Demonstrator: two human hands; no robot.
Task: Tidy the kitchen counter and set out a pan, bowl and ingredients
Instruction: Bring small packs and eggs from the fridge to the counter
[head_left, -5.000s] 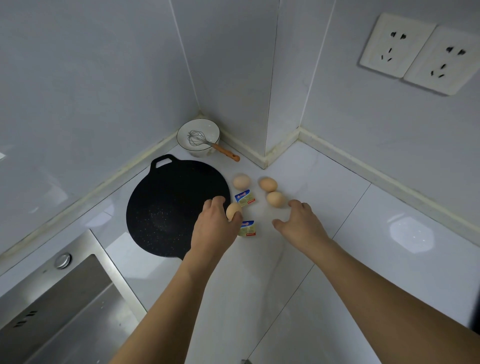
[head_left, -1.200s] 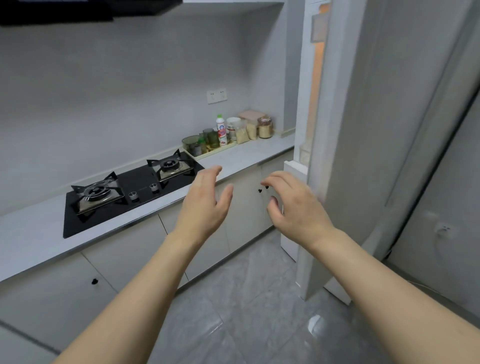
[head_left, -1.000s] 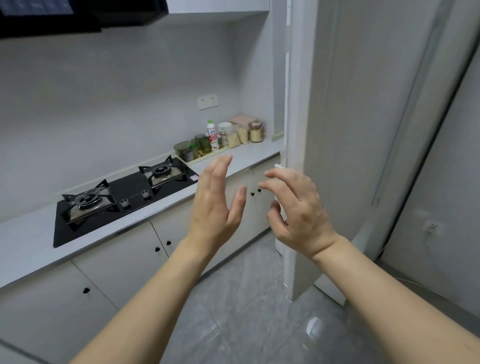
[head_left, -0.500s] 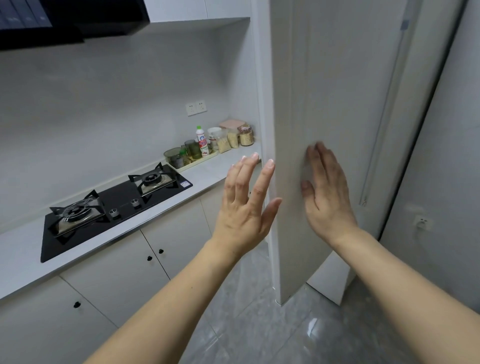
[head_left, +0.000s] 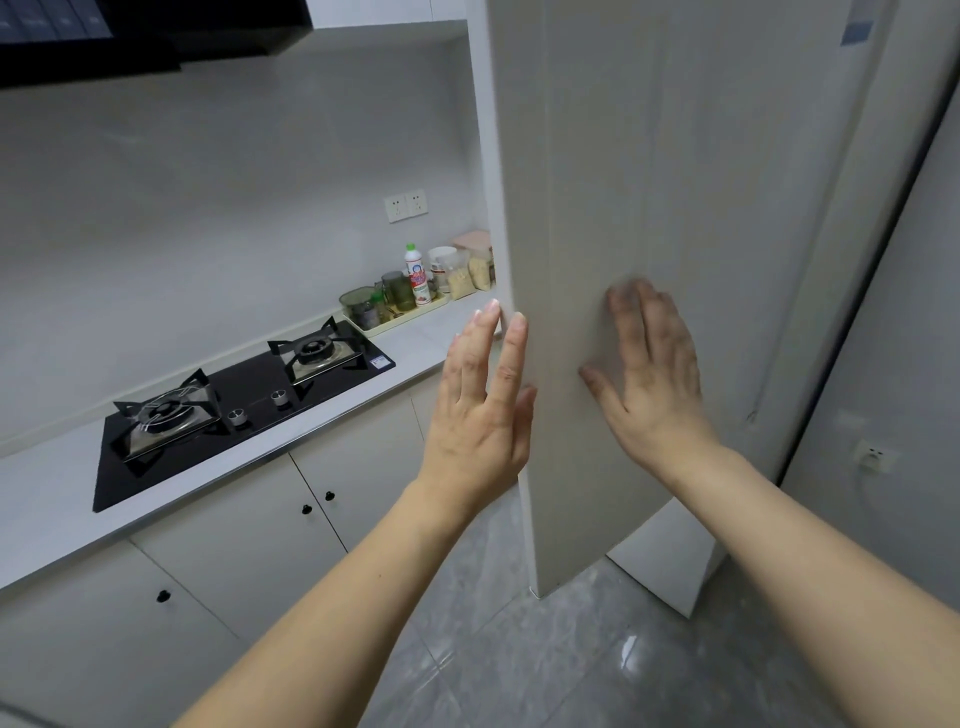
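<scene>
two hands on the door (head_left: 597, 208): right hand (head_left: 649, 379) is pressing flat, grip wide, holding nothing; left hand (head_left: 485, 410) is hovering at the door's edge, grip wide, empty. judging it's a close: push evenly, keep fingers clear of the edge. two burners, one hob (head_left: 239, 405) on the counter (head_left: 47, 499). pan, bowl, ingredients aren't showing.
</scene>
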